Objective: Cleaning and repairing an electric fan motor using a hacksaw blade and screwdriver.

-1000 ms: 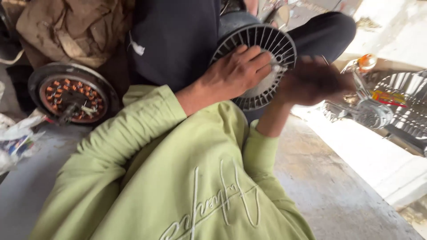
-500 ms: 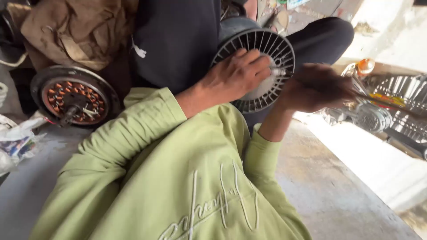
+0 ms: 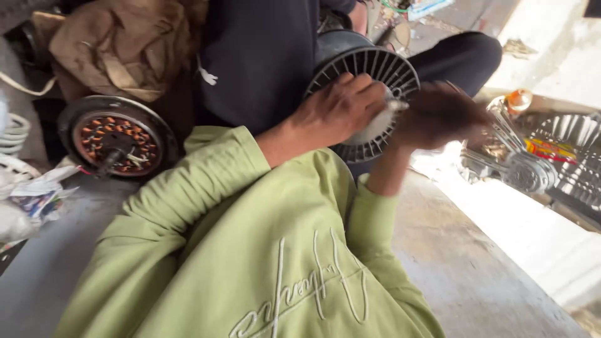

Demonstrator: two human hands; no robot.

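A round black finned motor housing [image 3: 382, 62] with a pale hub stands on edge in front of me, against a seated person in dark clothes [image 3: 263, 56]. My left hand [image 3: 338, 112] is clasped over the pale hub at its centre. My right hand [image 3: 438, 116] is blurred with motion just right of the hub, by the short shaft; its grip is unreadable. Both of my arms are in light green sleeves [image 3: 206, 188].
A second motor part with copper windings [image 3: 116, 138] lies at the left under a brown bag [image 3: 125, 44]. Shiny metal fan parts [image 3: 551, 156] and an orange-capped bottle [image 3: 519, 100] sit at the right. Crumpled paper [image 3: 25, 200] lies on the concrete floor [image 3: 476, 275].
My left hand keeps its hold on the hub. My right hand stays blurred beside the shaft, shifting slightly. The view has drifted a little.
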